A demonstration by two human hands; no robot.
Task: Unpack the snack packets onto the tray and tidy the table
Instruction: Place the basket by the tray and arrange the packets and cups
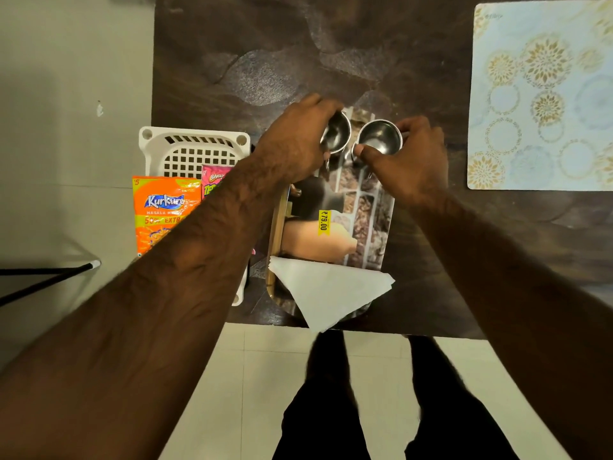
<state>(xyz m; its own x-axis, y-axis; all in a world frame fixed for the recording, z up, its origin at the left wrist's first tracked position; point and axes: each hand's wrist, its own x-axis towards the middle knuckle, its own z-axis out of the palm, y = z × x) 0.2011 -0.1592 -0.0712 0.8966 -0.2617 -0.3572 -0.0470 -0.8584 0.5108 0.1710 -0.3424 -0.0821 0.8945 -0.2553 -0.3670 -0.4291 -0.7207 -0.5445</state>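
**Two cups in hand, packets waiting left of the tray**

Starting out left of the tray: a white basket (195,151) sits just beside it, and there are the snacks. An orange packet (162,210) lies face up in the basket, and a pink packet (214,180) peeks out next to it, half hidden under the forearm. Neither is on the tray yet!

Over the tray's far end, the left hand (295,141) has its fingers curled round the left cup (338,132), a small steel one. Right alongside, the right hand (408,164) pinches the rim of the right cup (379,137). The cups are nearly touching. Lifted or resting on the tray (368,227)? Can't tell from here.

At the tray's near end, a folded white napkin (325,293) overhangs the edge of the table (265,61). Well right of the tray lies a patterned placemat (544,97).

Here's what matters: the packets sit to the left of both hands and nearer the body, and the orange one's long side runs parallel to the tray. The left hand is clearly closer, so I'd expect it to reach once its cup is set down.
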